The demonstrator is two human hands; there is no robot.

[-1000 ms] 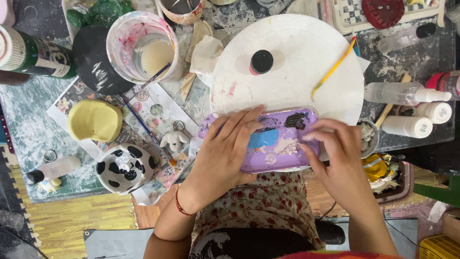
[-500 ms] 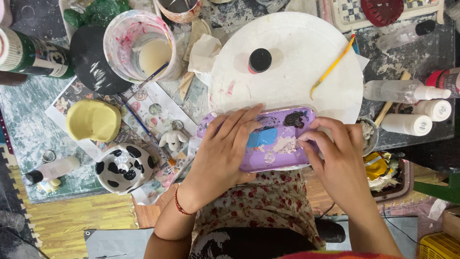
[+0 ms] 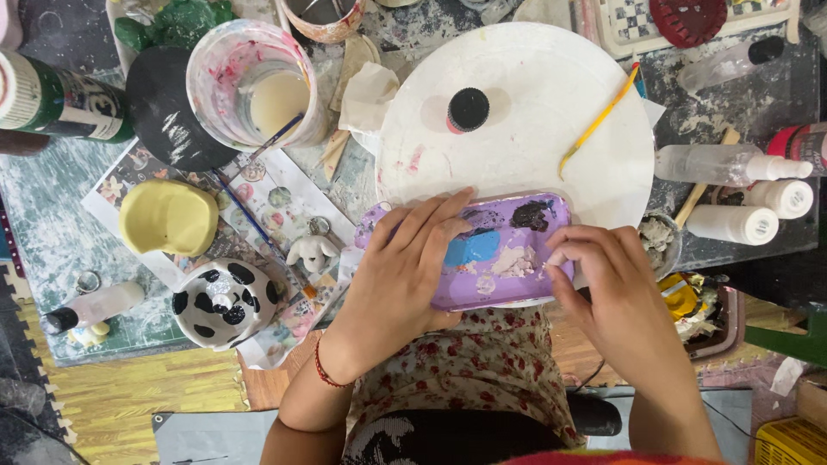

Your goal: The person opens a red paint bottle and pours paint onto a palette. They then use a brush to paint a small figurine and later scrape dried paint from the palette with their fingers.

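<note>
Closely, left hand (image 3: 405, 275), right hand (image 3: 613, 288), purple tray (image 3: 508, 258) edges

I see even, soft daylight with faint shadows under my hands. The white round board (image 3: 517, 129) at twelve o'clock glares slightly. Focus stays sharp; the corners darken.

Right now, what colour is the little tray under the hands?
Purple tray, with blue, black and pale paint blobs; seen in the head view.
</note>
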